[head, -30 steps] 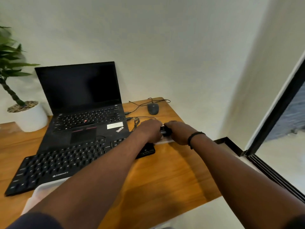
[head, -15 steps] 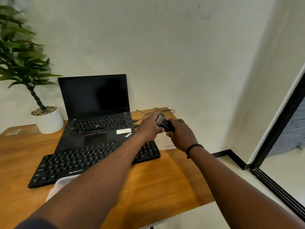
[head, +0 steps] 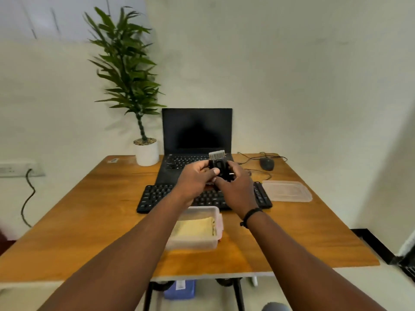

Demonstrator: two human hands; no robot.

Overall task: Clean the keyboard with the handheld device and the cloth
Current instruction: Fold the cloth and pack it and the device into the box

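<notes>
On the wooden table point(head: 94, 212) stand a potted plant point(head: 126, 70) at the far left and an open laptop point(head: 196, 135) with a dark screen beside it. In front of the laptop lies the black keyboard point(head: 157, 196), partly hidden by the arms. Near the front edge sits a clear box point(head: 197, 241) with the yellow cloth point(head: 194, 228) inside; its lid point(head: 286, 190) lies just right of the keyboard. A mouse point(head: 266, 163) with its cable rests at the far right. Above the keyboard, both hands hold the black device point(head: 221, 168) (a pale brush points up from its top). The left hand point(head: 196, 178) pinches its left side with thumb and fingers, and the right hand point(head: 237, 189) grips its right side.
</notes>
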